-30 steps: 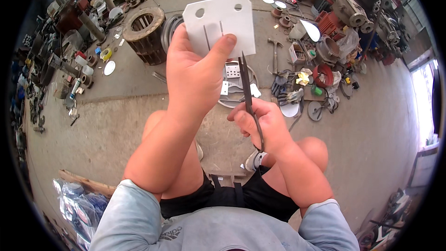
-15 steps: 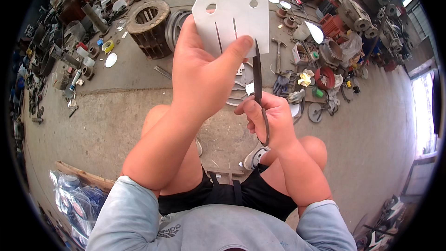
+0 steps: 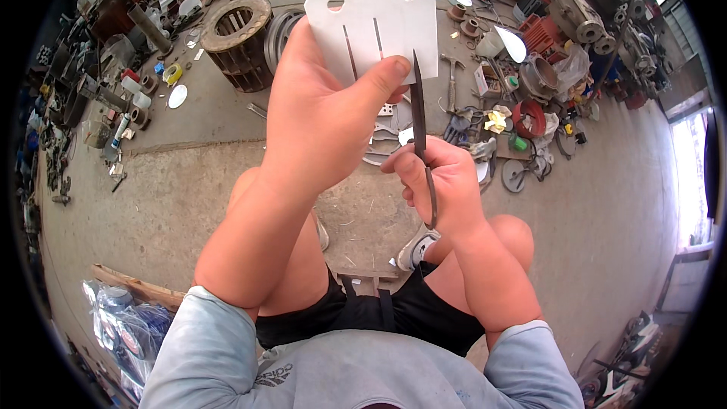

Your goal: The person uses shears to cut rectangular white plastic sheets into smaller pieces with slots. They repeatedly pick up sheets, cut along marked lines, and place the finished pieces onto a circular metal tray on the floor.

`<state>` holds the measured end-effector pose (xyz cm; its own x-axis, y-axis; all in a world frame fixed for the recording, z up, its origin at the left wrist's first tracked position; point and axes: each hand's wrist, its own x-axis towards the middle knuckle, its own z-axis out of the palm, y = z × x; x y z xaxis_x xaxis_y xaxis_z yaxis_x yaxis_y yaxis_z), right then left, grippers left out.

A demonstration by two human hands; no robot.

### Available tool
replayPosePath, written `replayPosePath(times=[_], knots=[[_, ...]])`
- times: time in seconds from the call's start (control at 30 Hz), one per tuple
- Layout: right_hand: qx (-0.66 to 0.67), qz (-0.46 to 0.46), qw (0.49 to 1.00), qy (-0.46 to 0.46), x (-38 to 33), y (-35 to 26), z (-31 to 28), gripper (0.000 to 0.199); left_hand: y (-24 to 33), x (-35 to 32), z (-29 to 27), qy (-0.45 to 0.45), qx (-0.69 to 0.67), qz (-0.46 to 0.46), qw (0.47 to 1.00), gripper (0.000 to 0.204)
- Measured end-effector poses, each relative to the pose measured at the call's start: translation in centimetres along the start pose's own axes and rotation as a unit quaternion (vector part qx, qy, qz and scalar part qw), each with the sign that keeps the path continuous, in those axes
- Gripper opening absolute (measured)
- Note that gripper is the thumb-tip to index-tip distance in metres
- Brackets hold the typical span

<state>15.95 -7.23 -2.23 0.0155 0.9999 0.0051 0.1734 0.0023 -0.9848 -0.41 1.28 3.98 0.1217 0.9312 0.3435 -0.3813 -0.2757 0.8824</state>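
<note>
My left hand (image 3: 326, 106) pinches a white flat sheet (image 3: 409, 23) by its lower edge, thumb on the near face and the other fingers mostly behind it. Two round holes pierce the sheet near its top, its upper corners are cut off, and two narrow slits run down its middle. In my right hand (image 3: 445, 185) is a pair of dark scissors (image 3: 419, 117), fingers wrapped round the handles. The blades point up and reach over the lower right part of the sheet, just right of my left thumb. Whether the blades are parted is hard to see.
Beyond my hands stand a slatted metal cylinder (image 3: 236, 34) and a grey wheel rim (image 3: 282, 38). A hammer (image 3: 452, 79), a red ring (image 3: 532, 119) and machine parts lie to the right. A plastic-wrapped bundle (image 3: 125, 326) sits at lower left.
Both hands have shifted slightly up and left in the picture, with the sheet and scissors. The scissors still overlap the sheet's lower edge.
</note>
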Motion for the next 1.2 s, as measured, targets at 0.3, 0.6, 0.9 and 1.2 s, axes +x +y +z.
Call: replayPosePath(times=[0.3,0.6,0.9,1.2], knots=[[0.065,0.038,0.997,0.027,0.0,-0.9,0.6,0.045,0.2,-0.3,0.1,-0.011,0.026,-0.01,1.0,0.04],[0.061,0.08,0.995,0.014,0.1,-1.5,-0.2,0.037,0.0,-0.4,0.7,-0.006,0.017,-0.021,1.0,0.04],[0.059,0.043,0.997,0.035,0.3,-0.9,-0.2,0.044,0.2,-0.8,1.0,-0.026,0.022,-0.05,0.998,0.048],[0.099,0.027,0.994,0.028,0.6,-1.1,-0.1,0.045,-0.1,-1.1,1.5,-0.021,-0.003,-0.023,1.0,0.044]])
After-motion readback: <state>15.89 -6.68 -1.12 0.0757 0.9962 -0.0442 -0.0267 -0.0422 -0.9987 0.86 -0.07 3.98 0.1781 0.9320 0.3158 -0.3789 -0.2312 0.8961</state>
